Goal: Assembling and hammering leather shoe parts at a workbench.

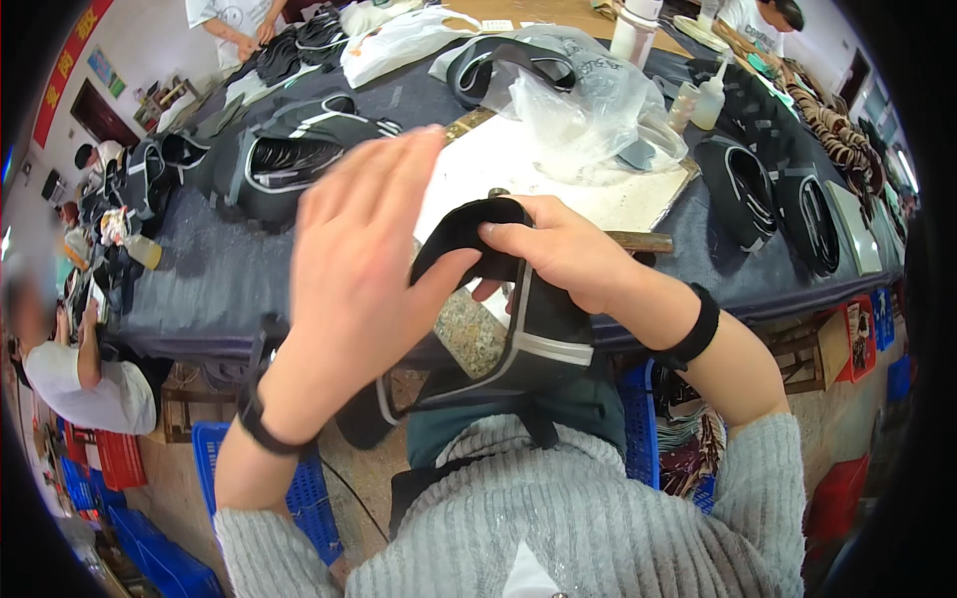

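A black shoe upper with pale grey trim (556, 317) hangs in a loop over the table's near edge, in front of my lap. My right hand (578, 249) pinches its top end, with the thumb on the black inner face. My left hand (359, 239) is raised beside it, fingers stretched up and slightly blurred. The left thumb reaches across to the upper's curved black edge; whether it presses on it I cannot tell. Beyond both hands lies a white board (593, 204) with stained edges.
A clear plastic bag (588, 110) lies on the board's far side. Squeeze bottle (710, 100) stands to its right. Bundled black uppers sit at left (284, 164) and right (736, 189). Blue baskets (309, 498) flank me on the floor. Other people work around the table.
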{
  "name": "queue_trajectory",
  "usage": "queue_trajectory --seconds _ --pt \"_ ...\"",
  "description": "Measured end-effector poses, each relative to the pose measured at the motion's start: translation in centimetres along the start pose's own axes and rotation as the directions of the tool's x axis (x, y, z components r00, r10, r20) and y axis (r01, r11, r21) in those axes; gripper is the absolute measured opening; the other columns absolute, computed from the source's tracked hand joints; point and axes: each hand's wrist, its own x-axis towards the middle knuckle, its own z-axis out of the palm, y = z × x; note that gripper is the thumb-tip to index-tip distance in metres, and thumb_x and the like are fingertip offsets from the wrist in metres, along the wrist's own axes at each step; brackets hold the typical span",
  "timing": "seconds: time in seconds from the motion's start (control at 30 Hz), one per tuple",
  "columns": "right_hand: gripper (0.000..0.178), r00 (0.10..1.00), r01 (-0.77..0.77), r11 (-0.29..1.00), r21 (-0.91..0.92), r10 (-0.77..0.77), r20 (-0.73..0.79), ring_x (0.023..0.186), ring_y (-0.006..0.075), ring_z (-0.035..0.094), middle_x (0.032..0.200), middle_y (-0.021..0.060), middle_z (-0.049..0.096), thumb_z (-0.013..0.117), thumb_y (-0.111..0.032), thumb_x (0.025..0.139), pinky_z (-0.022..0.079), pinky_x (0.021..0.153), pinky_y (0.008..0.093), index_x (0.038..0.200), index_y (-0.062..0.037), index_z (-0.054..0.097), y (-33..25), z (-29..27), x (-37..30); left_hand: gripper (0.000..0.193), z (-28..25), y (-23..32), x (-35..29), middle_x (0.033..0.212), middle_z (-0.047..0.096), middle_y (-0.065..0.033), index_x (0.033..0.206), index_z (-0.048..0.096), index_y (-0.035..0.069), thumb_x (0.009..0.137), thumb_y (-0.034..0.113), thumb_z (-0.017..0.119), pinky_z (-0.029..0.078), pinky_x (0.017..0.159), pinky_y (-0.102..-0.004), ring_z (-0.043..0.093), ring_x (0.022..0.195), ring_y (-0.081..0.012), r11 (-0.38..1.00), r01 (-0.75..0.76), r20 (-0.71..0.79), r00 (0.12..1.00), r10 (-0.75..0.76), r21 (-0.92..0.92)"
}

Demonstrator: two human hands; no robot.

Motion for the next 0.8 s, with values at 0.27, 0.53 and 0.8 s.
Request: queue_trajectory --seconds 0.27,0.53,0.8 --pt "0.018 0.95 0.278 0.82 -0.5 -0.156 0.271 0.075 0.003 0.051 0.085 -0.0011 0.062 0.061 -0.011 0.09 0.043 0.065 0.0206 0.102 0.0017 0.062 0.0 -2.9 1.3 0.014 3.2 -4.4 -0.8 0.076 0.064 0.0011 0.095 0.067 -0.004 0.088 0.007 0.063 0.045 0.062 -0.0206 0.054 0.07 -0.0028 0.273 0.78 0.814 0.581 0.016 -0.563" --pt "0.013 0.974 0.187 0.867 -0.462 -0.101 0.204 0.069 0.0018 0.052 0.076 -0.003 0.061 0.063 -0.011 0.088 0.041 0.062 0.0187 0.091 0.0011 0.065 -0.6 -3.6 0.0 0.024 3.5 -4.2 -1.7 0.093 0.068 -0.0044 0.109 0.06 -0.006 0.085 -0.004 0.06 0.05 0.075 -0.0195 0.062 0.081 -0.0057 -0.039 0.833 0.827 0.552 0.108 -0.552" --pt "0.014 0.991 0.041 0.912 -0.408 0.016 0.136 0.071 0.0033 0.054 0.078 -0.0021 0.062 0.063 -0.013 0.087 0.043 0.064 0.0197 0.089 0.0006 0.065 -0.6 -3.5 -0.2 0.025 3.5 -4.2 -1.7 0.094 0.069 -0.0068 0.109 0.056 -0.003 0.084 -0.005 0.06 0.049 0.074 -0.0183 0.063 0.083 -0.0062 0.014 0.822 0.817 0.563 0.125 -0.569"
